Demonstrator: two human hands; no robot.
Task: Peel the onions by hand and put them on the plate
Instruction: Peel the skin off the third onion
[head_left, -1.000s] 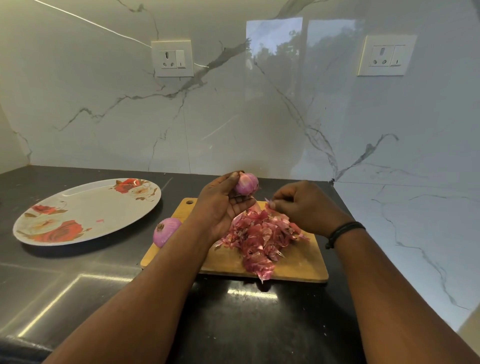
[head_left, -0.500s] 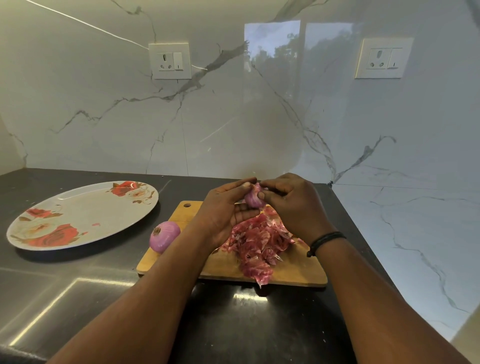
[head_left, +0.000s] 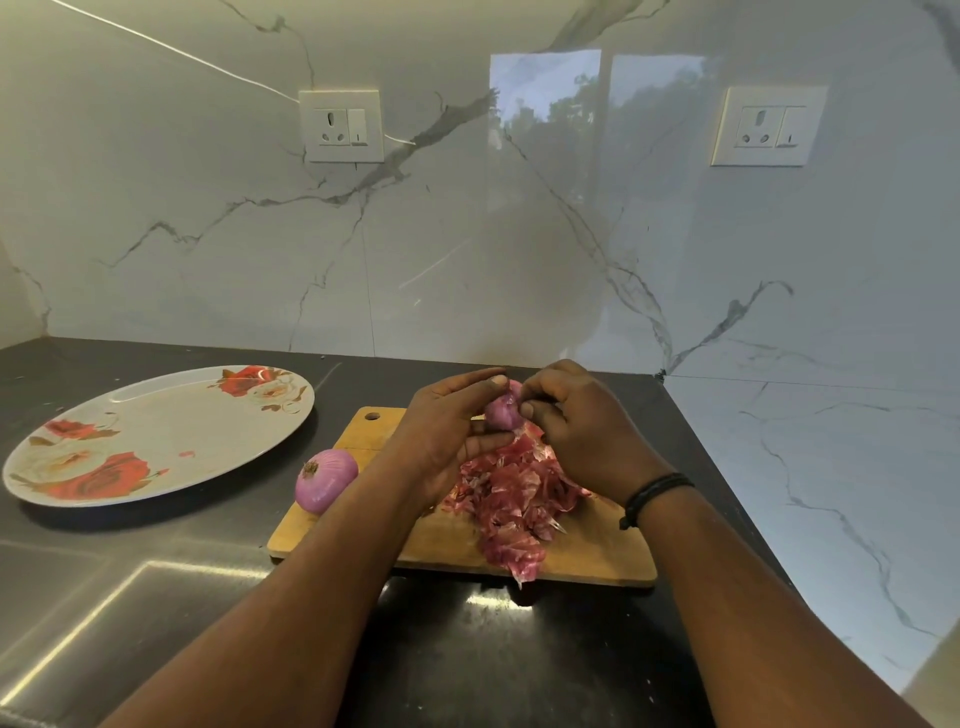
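My left hand (head_left: 447, 431) holds a small purple onion (head_left: 503, 410) between thumb and fingers, above the far part of a wooden cutting board (head_left: 587, 551). My right hand (head_left: 576, 431) touches the same onion from the right, its fingertips pinching at the onion's skin. A heap of red-pink onion skins (head_left: 514, 499) lies on the board under both hands. A second onion (head_left: 326, 480), peeled and pale purple, rests at the board's left edge. The oval floral plate (head_left: 156, 436) sits to the left with no onion on it.
The dark countertop (head_left: 156, 571) runs from the plate to the near edge. A marble wall with two sockets (head_left: 341, 126) stands behind, and a marble side wall (head_left: 831, 467) closes off the right of the board.
My right hand came back from the skin heap to the onion held in my left hand, and now pinches at its skin. The other onion and plate stayed put.
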